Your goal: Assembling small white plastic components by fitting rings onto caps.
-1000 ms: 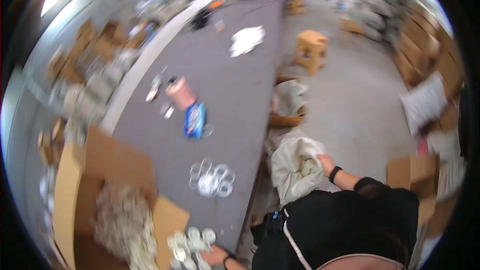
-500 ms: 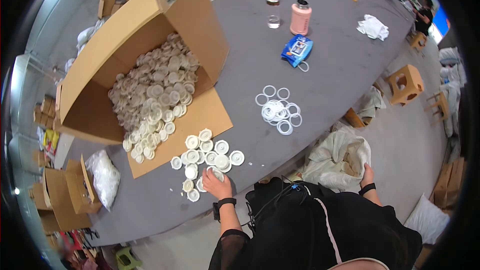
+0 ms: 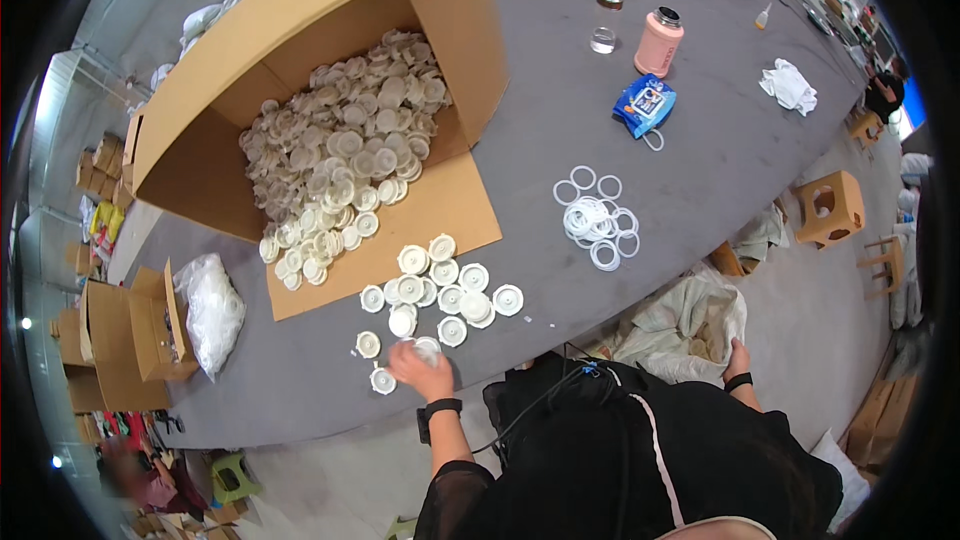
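My left hand (image 3: 420,370) rests on the grey table (image 3: 560,120), closed over a white round cap (image 3: 428,348) at the near edge of a cluster of several white caps (image 3: 440,292). My right hand (image 3: 738,360) hangs off the table's side and grips the rim of a pale sack (image 3: 685,325) on the floor. A large open cardboard box (image 3: 330,90) lies on its side, with many more white caps (image 3: 345,160) spilling onto its flap. A small pile of white rings (image 3: 597,220) lies to the right of the caps.
On the far table stand a pink bottle (image 3: 658,42), a blue packet (image 3: 645,105), a clear cup (image 3: 602,39) and a white cloth (image 3: 790,85). A plastic bag (image 3: 212,310) lies at the left. Wooden stools (image 3: 832,208) and cardboard boxes (image 3: 125,340) stand around.
The view has swung from the far end of the table down to the box and caps. My left hand has moved onto a cap; my right hand stays on the sack.
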### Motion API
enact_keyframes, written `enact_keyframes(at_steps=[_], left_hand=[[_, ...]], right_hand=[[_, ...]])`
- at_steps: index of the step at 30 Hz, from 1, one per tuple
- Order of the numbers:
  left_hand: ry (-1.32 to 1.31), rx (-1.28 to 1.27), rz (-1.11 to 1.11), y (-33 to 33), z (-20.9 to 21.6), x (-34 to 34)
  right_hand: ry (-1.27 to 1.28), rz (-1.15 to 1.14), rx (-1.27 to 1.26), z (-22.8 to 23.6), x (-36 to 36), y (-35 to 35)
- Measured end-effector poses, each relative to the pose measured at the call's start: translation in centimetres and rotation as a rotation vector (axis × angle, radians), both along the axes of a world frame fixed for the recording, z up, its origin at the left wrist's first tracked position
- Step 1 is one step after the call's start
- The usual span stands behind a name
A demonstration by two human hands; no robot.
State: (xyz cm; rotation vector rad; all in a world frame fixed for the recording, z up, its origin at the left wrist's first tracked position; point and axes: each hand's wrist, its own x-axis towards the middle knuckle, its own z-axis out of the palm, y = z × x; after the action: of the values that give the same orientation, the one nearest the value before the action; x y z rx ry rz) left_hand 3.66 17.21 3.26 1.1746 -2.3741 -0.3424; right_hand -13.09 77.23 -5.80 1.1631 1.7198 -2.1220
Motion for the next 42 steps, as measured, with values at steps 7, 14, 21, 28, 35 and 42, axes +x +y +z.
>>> enact_keyframes(at_steps=[7, 14, 21, 28, 35, 42], left_hand=[[-0.108, 0.215, 0.582, -5.3, -3.2, 6.6], [0.396, 0.104, 0.634, -9.0, -0.5, 5.0], [-0.051, 0.343, 0.363, -15.1, -3.2, 2.5], [0.155, 0.283, 0.339, -11.1, -0.7, 2.5], [0.084, 0.204, 0.222, -10.4, -3.9, 1.2], [0.125, 0.147, -0.165, -10.5, -8.1, -10.1]], right_hand=[[-0.086, 0.053, 0.077, 0.2, -1.3, -0.5], [-0.126, 0.011, 0.161, -0.5, -1.3, -0.5], [-0.101, 0.024, 0.091, -0.8, -1.1, -0.8], [-0.078, 0.016, 0.244, -1.5, -1.5, -1.3], [-0.096, 0.095, 0.382, 0.5, -2.5, -2.8], [-0.06, 0.724, 1.359, -4.4, -1.3, -0.6]])
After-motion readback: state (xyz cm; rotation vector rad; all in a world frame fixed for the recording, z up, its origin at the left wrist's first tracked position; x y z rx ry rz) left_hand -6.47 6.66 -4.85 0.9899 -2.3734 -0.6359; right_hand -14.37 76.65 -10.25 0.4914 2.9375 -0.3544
